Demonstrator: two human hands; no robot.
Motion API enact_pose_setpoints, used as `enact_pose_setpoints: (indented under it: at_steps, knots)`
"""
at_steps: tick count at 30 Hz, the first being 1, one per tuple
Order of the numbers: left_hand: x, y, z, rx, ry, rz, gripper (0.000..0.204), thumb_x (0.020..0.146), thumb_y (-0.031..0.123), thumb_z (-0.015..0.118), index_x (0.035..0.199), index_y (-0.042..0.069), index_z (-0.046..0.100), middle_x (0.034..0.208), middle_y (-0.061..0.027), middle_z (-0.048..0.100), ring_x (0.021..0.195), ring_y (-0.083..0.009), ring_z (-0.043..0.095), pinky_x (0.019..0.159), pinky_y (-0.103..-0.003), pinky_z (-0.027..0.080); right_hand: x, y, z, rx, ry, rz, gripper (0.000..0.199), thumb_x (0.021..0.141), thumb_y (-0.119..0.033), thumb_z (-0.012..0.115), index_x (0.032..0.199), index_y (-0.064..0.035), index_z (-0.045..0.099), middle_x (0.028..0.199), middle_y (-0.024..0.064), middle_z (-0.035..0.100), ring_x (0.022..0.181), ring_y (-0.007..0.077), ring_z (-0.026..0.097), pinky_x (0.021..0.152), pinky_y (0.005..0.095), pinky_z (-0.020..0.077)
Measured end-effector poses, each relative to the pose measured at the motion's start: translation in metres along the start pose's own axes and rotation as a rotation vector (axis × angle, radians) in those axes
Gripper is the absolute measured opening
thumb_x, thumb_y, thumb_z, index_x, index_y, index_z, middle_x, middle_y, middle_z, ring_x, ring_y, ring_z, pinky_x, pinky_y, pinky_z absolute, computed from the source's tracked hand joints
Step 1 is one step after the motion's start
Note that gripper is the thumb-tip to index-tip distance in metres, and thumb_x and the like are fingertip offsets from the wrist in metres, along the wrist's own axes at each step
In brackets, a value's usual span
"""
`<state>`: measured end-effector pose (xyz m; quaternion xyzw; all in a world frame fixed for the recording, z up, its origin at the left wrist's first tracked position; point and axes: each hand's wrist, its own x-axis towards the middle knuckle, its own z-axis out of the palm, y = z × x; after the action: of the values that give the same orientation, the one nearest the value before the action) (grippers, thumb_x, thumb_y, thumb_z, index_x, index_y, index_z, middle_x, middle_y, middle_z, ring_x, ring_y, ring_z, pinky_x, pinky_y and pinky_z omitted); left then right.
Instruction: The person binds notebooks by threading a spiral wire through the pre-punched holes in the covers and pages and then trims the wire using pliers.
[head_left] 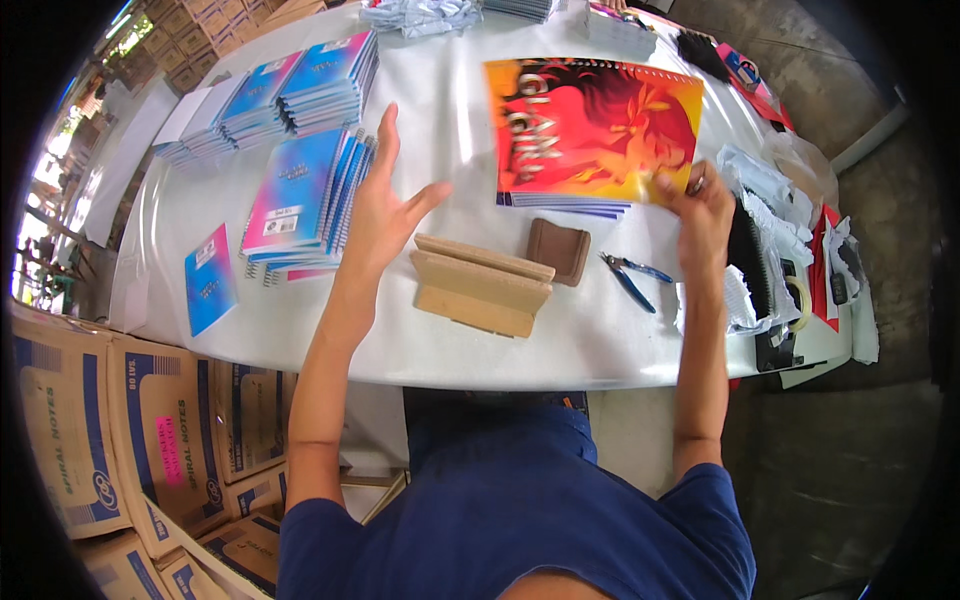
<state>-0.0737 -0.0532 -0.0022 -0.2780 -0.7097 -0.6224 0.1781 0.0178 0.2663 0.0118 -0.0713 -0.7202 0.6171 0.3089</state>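
Observation:
My right hand (700, 208) grips the lower right corner of a spiral notebook (610, 130) with a red, orange and black cover. Its wire binding runs along the far edge. Beneath it shows a stack of notebooks (565, 204), seen only by its near edges. My left hand (385, 200) is raised above the table with thumb and fingers spread, holding nothing. Just left of that hand lies a pile of blue and pink spiral notebooks (300, 190). Between my arms are a folded brown cardboard piece (480, 290), a dark brown square block (557, 251) and blue-handled pliers (635, 278).
More blue notebook stacks (325, 85) stand at the far left of the white table (420, 345). A single blue notebook (210, 280) lies near the left edge. Crumpled wrapping, black binding wires and a tape roll (800, 303) crowd the right side. Cardboard boxes (165, 430) are stacked lower left.

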Motion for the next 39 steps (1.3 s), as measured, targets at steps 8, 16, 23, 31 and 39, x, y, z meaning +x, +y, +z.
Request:
enact_pose_setpoints:
  at_steps: [8,16,23,31,39]
  knots:
    - [-0.002,0.02,-0.024,-0.35,-0.581,-0.061,0.053,0.095,0.038,0.055,0.132,0.0,0.054,0.143,-0.017,0.048,0.126,-0.0408,0.052,0.103,-0.046,0.044,-0.144,0.029,0.044,0.185,0.003,0.109,0.019,0.078,0.006,0.075,0.096,0.0008,0.07,0.097,0.0114,0.072,0.091,0.0178,0.065,0.085,0.0327,0.0535]
    - [-0.016,0.001,-0.027,-0.421,-0.491,-0.092,0.044,0.098,0.03,0.053,0.13,0.0,0.056,0.143,-0.0155,0.048,0.129,-0.0343,0.049,0.108,-0.045,0.039,-0.136,0.032,0.043,-0.16,-0.139,-0.132,0.018,0.08,0.003,0.075,0.095,0.0027,0.066,0.094,0.0098,0.069,0.083,0.0169,0.065,0.077,0.0284,0.0512]
    - [-0.07,-0.051,-0.018,-0.352,-0.275,-0.181,0.074,0.092,0.045,0.062,0.147,0.002,0.036,0.154,-0.0169,0.032,0.142,-0.0335,0.031,0.116,-0.045,0.025,-0.143,0.044,0.059,-0.346,-0.304,-0.119,0.047,0.075,0.017,0.06,0.117,0.0003,0.049,0.112,0.0164,0.057,0.108,0.0335,0.056,0.096,0.0362,0.0439]
    - [-0.101,-0.089,-0.017,-0.341,-0.131,-0.315,0.113,0.078,0.07,0.062,0.154,0.002,0.014,0.156,-0.0173,0.027,0.142,-0.0304,0.031,0.116,-0.042,0.024,-0.068,0.053,-0.009,-0.461,-0.314,-0.264,0.052,0.07,0.017,0.064,0.116,-0.0072,0.059,0.118,0.0092,0.062,0.11,0.0278,0.06,0.092,0.0355,0.0468]
    - [-0.094,-0.056,-0.046,-0.344,0.046,-0.294,0.082,0.095,0.041,0.06,0.155,0.009,0.016,0.159,-0.0152,0.022,0.145,-0.0307,0.027,0.117,-0.044,0.022,0.047,0.122,-0.188,-1.673,0.277,-0.038,0.027,0.08,-0.026,0.074,0.089,-0.0007,0.067,0.093,0.024,0.066,0.09,0.0404,0.065,0.079,0.0508,0.0515]
